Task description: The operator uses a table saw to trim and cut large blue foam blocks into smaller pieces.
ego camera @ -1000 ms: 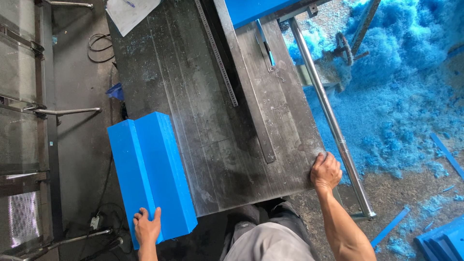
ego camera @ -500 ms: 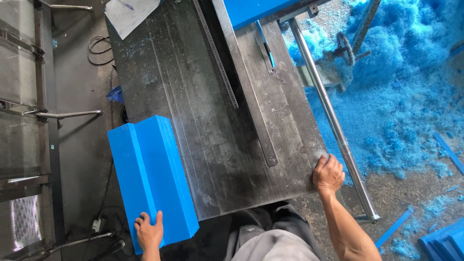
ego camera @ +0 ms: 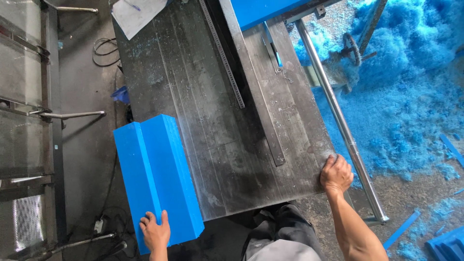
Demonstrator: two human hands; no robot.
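A long blue foam block (ego camera: 154,174) with a stepped top lies along the left edge of the dark metal saw table (ego camera: 227,121). My left hand (ego camera: 155,231) grips its near end, fingers over the top. My right hand (ego camera: 336,174) rests on the table's near right corner, fingers curled over the edge. Another blue block (ego camera: 266,10) sits at the far end of the table beside the metal fence bar (ego camera: 251,82).
A round steel rail (ego camera: 338,121) runs along the table's right side. Heaps of blue shavings (ego camera: 411,87) cover the floor to the right. A sheet of paper (ego camera: 137,14) lies at the far left corner. Metal racks (ego camera: 29,121) and cables stand on the left.
The blue block and my left hand have slid slightly toward the near edge. My right hand stays on the table corner.
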